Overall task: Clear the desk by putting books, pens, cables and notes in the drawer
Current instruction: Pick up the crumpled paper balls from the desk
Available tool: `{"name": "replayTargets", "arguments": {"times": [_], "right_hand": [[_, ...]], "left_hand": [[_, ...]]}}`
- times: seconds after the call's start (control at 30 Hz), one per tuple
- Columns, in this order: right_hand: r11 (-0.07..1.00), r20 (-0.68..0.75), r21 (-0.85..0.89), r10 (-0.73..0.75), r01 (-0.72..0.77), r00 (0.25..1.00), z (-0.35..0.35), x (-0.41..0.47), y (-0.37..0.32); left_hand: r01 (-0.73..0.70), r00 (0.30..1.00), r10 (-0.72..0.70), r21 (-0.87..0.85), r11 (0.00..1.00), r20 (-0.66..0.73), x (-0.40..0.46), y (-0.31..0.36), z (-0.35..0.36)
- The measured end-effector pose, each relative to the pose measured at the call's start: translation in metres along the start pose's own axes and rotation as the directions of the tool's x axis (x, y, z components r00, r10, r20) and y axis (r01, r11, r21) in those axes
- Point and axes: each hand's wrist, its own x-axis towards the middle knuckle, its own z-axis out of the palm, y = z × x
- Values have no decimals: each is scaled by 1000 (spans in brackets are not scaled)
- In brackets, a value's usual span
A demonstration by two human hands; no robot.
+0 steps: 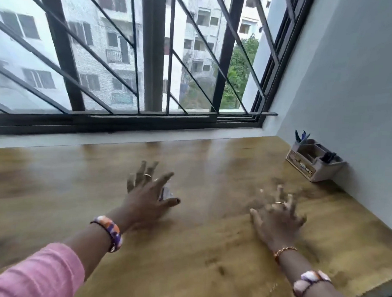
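Both my hands reach out over the wooden desk [197, 249]. My left hand [148, 191] has its fingers spread, and a small white scrap [166, 193] shows between its thumb and forefinger; whether the hand holds it I cannot tell. My right hand [277, 217] is blurred, with its fingers spread above the desk and nothing in it. A white desk organiser [314, 161] stands at the far right by the wall, with pens [302, 136] upright in its back compartment and a dark item [328, 156] in its front one. No drawer is in view.
A barred window [149, 56] runs along the back edge of the desk. A pale wall [350, 87] closes off the right side. The desk's right front edge [368, 292] drops away at the lower right.
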Motion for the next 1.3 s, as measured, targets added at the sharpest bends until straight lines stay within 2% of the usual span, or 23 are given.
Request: {"name": "replayTargets", "arguments": {"times": [0.03, 0.1, 0.2, 0.3, 0.43, 0.57, 0.63, 0.7, 0.77, 0.8, 0.87, 0.9, 0.97, 1.0, 1.03, 1.07, 1.1, 1.13, 1.17, 1.2, 1.23, 1.27, 1.3], "right_hand": [[998, 38, -64, -19, 21, 999, 6, 5, 5], [993, 64, -83, -80, 86, 995, 13, 10, 8], [994, -76, -56, -95, 91, 993, 20, 17, 5], [998, -63, -31, -54, 52, 997, 19, 26, 6], [997, 62, 62, -55, 51, 997, 13, 45, 20], [943, 132, 333, -59, 12, 989, 4, 68, 43], [901, 188, 434, -77, -13, 979, 1, 72, 49], [833, 260, 553, -159, -11, 952, -2, 70, 51], [749, 326, 662, -301, 11, 896, -5, 55, 46], [722, 332, 691, -361, 36, 872, -7, 43, 42], [675, 313, 732, -453, 92, 835, -11, 15, 28], [620, 301, 780, -494, 87, 816, -16, 1, 20], [385, 311, 919, -585, -81, 749, -33, -29, 0], [254, 317, 947, -637, -197, 703, -43, -39, -8], [144, 316, 940, -709, -310, 630, -55, -50, -16], [49, 305, 898, -783, -436, 542, -65, -59, -25], [-19, 290, 812, -854, -584, 431, -74, -69, -34], [-42, 271, 695, -909, -718, 315, -80, -78, -44], [-37, 253, 583, -941, -811, 224, -83, -87, -54], [-14, 225, 508, -963, -861, 149, -89, -100, -67], [15, 200, 469, -976, -883, 90, -95, -114, -79], [48, 166, 459, -986, -887, 32, -101, -131, -92], [84, 128, 461, -991, -883, -28, -110, -147, -104]], "left_hand": [[-42, 999, 40, -60, 997, -34, 8, 4, 7], [-111, 987, 96, -119, 987, -132, 17, 13, 21], [-141, 965, 155, 80, 987, -213, 22, 23, 36], [-85, 979, 114, 168, 982, -170, 26, 34, 36], [51, 997, -33, 281, 958, -69, 23, 51, 31], [77, 997, -80, 389, 918, -9, 1, 71, 30], [103, 994, -102, 424, 900, -23, -15, 78, 33], [103, 994, -78, 390, 915, -78, -31, 88, 30], [149, 988, -127, 386, 910, -83, -47, 100, 29], [176, 984, -158, 395, 901, -79, -58, 108, 30], [178, 983, -140, 419, 890, -119, -82, 121, 33], [171, 983, -127, 392, 904, -136, -96, 130, 34], [199, 973, -153, 299, 933, -170, -132, 147, 38], [271, 951, -229, 201, 942, -207, -148, 156, 37], [396, 908, -382, 58, 916, -172, -165, 163, 31], [506, 845, -524, -156, 848, -108, -180, 166, 23], [575, 770, -638, -453, 682, 16, -196, 163, 14], [553, 721, -671, -728, 406, 173, -213, 152, 7], [465, 715, -630, -879, 102, 305, -231, 140, 0], [341, 728, -589, -931, -133, 351, -258, 126, -6], [211, 728, -581, -925, -316, 364, -284, 113, -14], [88, 711, -600, -893, -441, 367, -312, 102, -22], [-18, 687, -629, -858, -514, 363, -341, 93, -26]]}}
